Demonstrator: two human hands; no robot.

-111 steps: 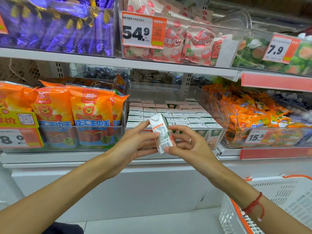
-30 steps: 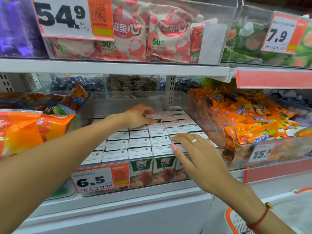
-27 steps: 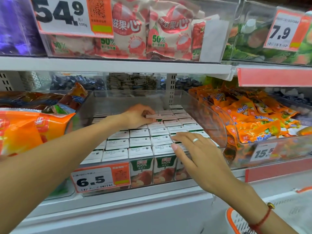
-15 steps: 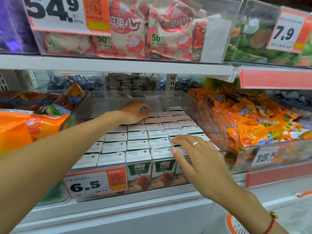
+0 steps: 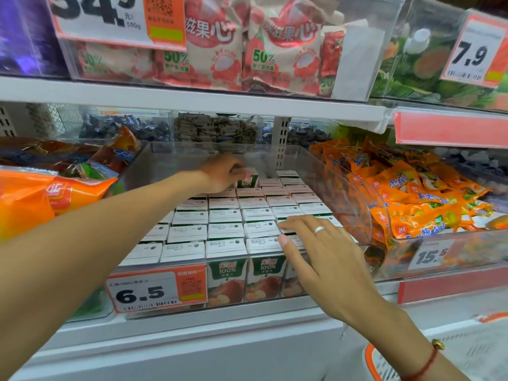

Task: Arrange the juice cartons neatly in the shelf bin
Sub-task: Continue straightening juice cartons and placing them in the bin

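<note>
The clear shelf bin (image 5: 338,171) is nearly filled with juice cartons (image 5: 225,231) in even rows from its front edge back; the left hand (image 5: 222,173) reaches to the bin's rear edge, fingers closed around one raised carton (image 5: 248,179) standing above the back row; the right hand (image 5: 316,243) lies open and flat on carton tops near the front right corner, grasping nothing. The step looks like seating that last carton; next it likely needs pressing down level, square with its neighbours.
</note>
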